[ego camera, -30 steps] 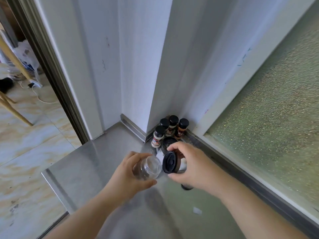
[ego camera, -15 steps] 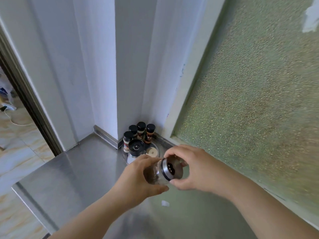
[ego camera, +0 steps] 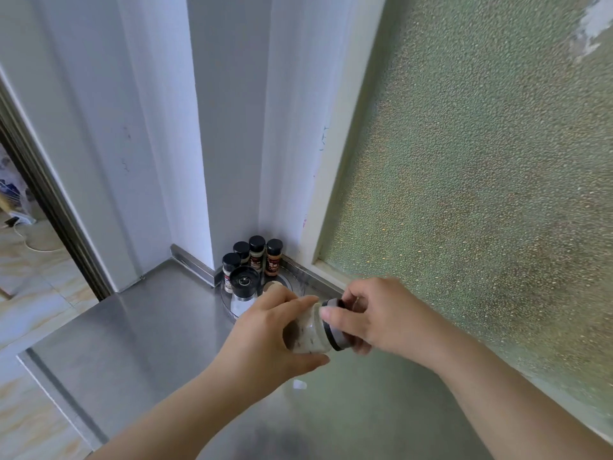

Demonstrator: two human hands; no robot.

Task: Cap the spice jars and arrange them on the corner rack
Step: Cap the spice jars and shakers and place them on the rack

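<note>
My left hand (ego camera: 265, 330) grips a clear glass spice jar (ego camera: 306, 333), tilted on its side above the steel counter. My right hand (ego camera: 374, 313) closes around the jar's black and silver cap (ego camera: 333, 332), which sits on the jar's mouth. In the corner, a round clear rack (ego camera: 292, 282) holds several small black-capped spice jars (ego camera: 257, 255) and a larger grinder jar with a black lid (ego camera: 244, 287). A light round lid or jar top (ego camera: 272, 287) on the rack is partly hidden behind my left hand.
The steel counter (ego camera: 149, 327) ends at a left edge above a tiled floor. White walls meet at the corner behind the rack. A frosted green window (ego camera: 481, 194) runs along the right. A small white scrap (ego camera: 299, 384) lies on the counter.
The cap went from held apart beside the open jar to seated on its mouth. My right hand now wraps the cap. The view shifted left and closer to the window.
</note>
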